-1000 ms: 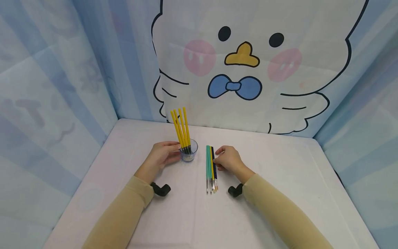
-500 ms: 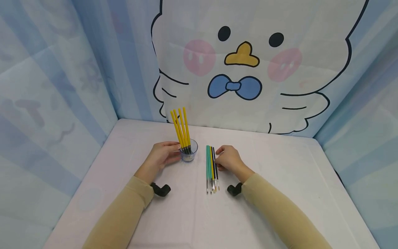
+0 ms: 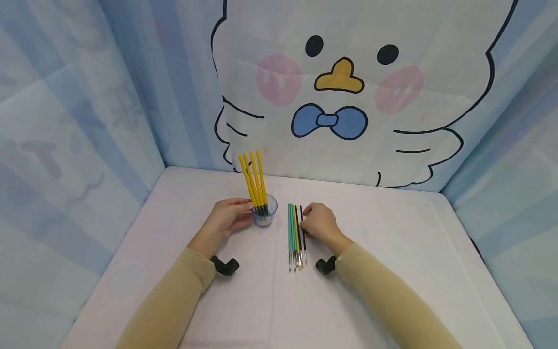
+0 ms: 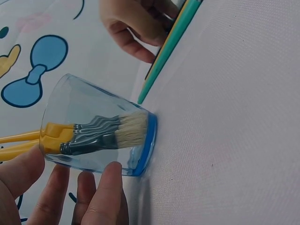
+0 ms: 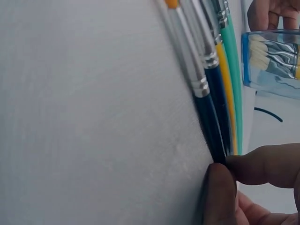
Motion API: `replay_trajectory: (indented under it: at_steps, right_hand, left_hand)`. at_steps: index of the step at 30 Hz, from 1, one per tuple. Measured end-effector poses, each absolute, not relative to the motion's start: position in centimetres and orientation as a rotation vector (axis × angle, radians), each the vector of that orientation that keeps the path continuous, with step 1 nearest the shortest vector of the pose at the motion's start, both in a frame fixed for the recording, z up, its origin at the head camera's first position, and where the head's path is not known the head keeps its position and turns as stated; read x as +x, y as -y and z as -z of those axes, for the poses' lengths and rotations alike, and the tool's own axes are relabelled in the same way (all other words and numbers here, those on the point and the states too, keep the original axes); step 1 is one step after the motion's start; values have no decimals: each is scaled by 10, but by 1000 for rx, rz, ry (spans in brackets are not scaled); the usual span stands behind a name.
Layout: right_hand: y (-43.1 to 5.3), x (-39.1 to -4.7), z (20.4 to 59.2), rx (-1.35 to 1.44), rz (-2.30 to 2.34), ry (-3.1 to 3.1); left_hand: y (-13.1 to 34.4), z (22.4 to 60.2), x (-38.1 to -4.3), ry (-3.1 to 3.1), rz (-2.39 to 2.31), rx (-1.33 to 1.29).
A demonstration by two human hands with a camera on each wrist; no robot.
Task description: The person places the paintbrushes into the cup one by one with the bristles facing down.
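Several paintbrushes with yellow handles (image 3: 258,184) stand bristles down in a clear cup (image 4: 93,103) with a blue base. My left hand (image 3: 228,215) is at the cup's left side, fingertips against its wall and thumb near the rim. Right of the cup lies a row of thin brushes: green brushes (image 3: 290,228), a yellow brush (image 5: 226,84) and a dark brush (image 5: 216,89), tips toward me. At the row's right end, my right hand (image 3: 321,224) pinches the handle of another dark paintbrush (image 5: 208,122) between thumb and finger, slightly apart from its neighbours.
A pale cloth covers the table (image 3: 244,310). Behind it hangs a curtain (image 3: 340,160) printed with a cartoon bird, and blue-striped curtains (image 3: 78,145) stand on both sides. A black wrist mount (image 3: 225,266) sticks out at each sleeve.
My right hand stays beside the row while the outermost dark brush has turned and separated slightly from the others. The left hand and cup have stayed put.
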State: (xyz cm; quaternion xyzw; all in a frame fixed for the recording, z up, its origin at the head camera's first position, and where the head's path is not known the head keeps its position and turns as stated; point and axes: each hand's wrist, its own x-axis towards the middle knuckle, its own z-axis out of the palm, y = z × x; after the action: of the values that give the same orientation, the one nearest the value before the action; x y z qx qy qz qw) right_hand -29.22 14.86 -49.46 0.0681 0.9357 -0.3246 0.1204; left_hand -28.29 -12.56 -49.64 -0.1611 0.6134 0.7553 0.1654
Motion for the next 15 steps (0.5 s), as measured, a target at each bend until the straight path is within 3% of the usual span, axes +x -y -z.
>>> replay_trajectory:
  at_steps: [15]
  right_hand:
    - [-137,-291,490,79,667,-2891]
  left_hand:
    - [126,498,-284,-1739,-2152,-458]
